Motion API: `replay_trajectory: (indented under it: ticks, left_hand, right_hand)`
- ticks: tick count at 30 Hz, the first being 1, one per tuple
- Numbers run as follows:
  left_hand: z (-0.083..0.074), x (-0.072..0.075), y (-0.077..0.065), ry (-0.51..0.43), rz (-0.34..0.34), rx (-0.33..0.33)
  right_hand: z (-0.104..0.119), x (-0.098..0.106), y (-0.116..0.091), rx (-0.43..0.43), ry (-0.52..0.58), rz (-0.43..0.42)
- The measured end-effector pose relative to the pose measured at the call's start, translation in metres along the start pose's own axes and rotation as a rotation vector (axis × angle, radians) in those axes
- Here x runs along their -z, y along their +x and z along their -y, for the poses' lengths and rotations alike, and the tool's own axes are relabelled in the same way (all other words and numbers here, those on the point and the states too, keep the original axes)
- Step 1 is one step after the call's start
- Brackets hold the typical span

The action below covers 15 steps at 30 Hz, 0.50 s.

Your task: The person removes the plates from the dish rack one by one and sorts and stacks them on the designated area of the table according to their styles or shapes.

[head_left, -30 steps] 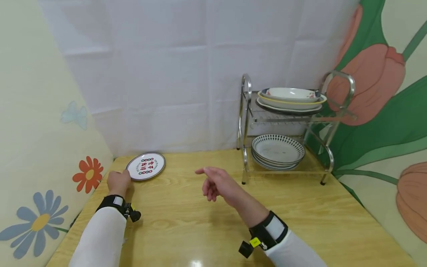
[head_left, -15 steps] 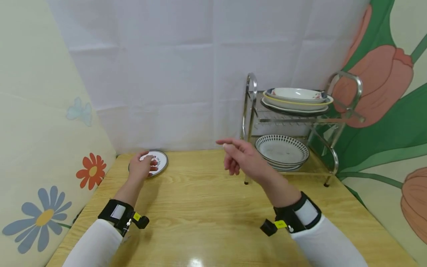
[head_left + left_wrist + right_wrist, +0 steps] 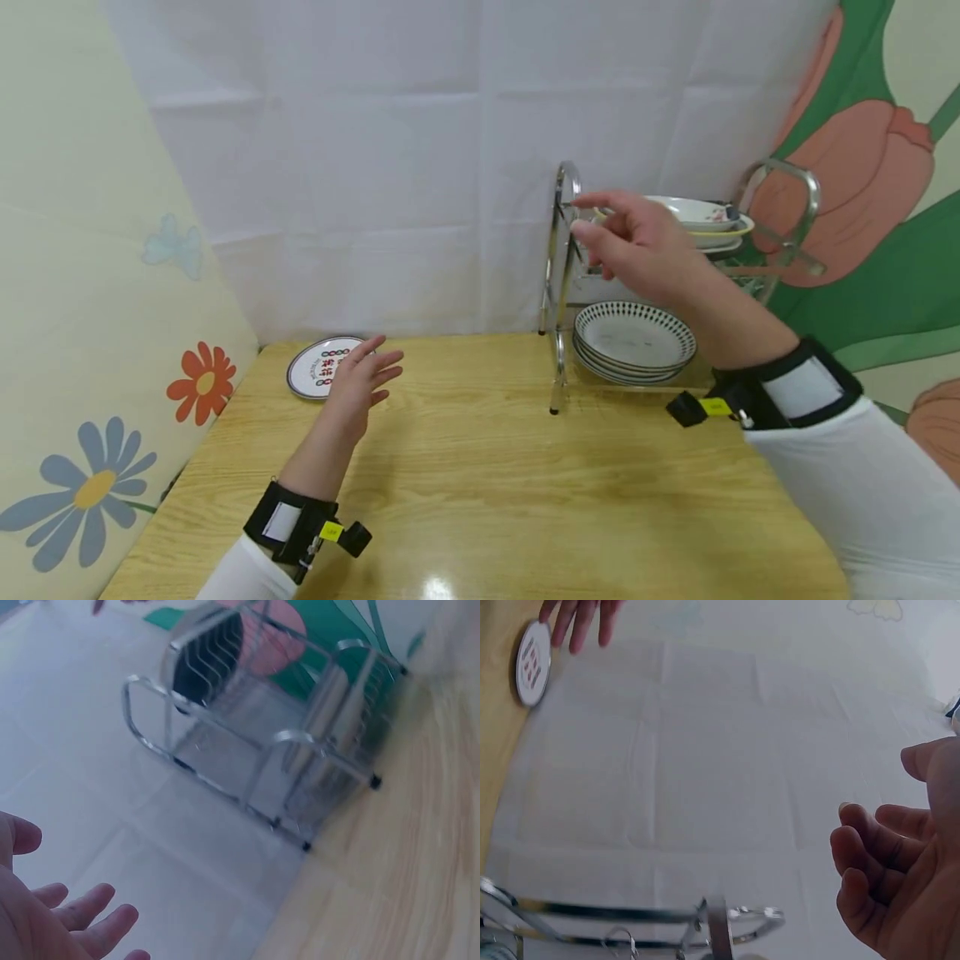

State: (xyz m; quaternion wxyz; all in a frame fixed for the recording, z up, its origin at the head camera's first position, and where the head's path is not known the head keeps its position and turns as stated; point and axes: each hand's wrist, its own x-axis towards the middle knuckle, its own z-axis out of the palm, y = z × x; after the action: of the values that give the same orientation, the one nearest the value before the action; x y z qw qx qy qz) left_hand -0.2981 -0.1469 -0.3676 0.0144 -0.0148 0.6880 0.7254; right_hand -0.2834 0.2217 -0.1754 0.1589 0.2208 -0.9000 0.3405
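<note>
My left hand (image 3: 358, 385) is raised over the table with its fingers spread and holds nothing. Partly behind it, a white plate (image 3: 309, 372) with a dark rim and red characters lies flat at the far left of the table. My right hand (image 3: 637, 242) hangs in the air before the upper shelf of a metal dish rack (image 3: 558, 275), its fingers loosely bent and nothing between them. That hand hides part of a stack of oval dishes (image 3: 697, 212) on the upper shelf. Several round plates with a dotted rim (image 3: 633, 335) are stacked on the lower shelf.
The wooden table (image 3: 465, 467) meets a white cloth backdrop (image 3: 375, 167) at the back. Painted walls with a red flower (image 3: 201, 383) on the left and large tulips (image 3: 847, 192) on the right close off both sides.
My left hand has let go of the red-lettered plate's edge and moved right, its fingers spreading. My right hand has risen and moved right to the rack's upper shelf.
</note>
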Motion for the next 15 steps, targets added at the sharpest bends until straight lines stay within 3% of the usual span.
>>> replay_trajectory:
  ticks: [9,15]
  left_hand:
    - [-0.011,-0.017,-0.016,-0.166,0.072,-0.044]
    - [-0.013,-0.022,-0.018,-0.206,0.089,-0.046]
  right_hand:
    - [-0.033,0.068,0.043,-0.216,-0.199,-0.064]
    - [-0.068,0.096,0.055,-0.373,-0.203,-0.060]
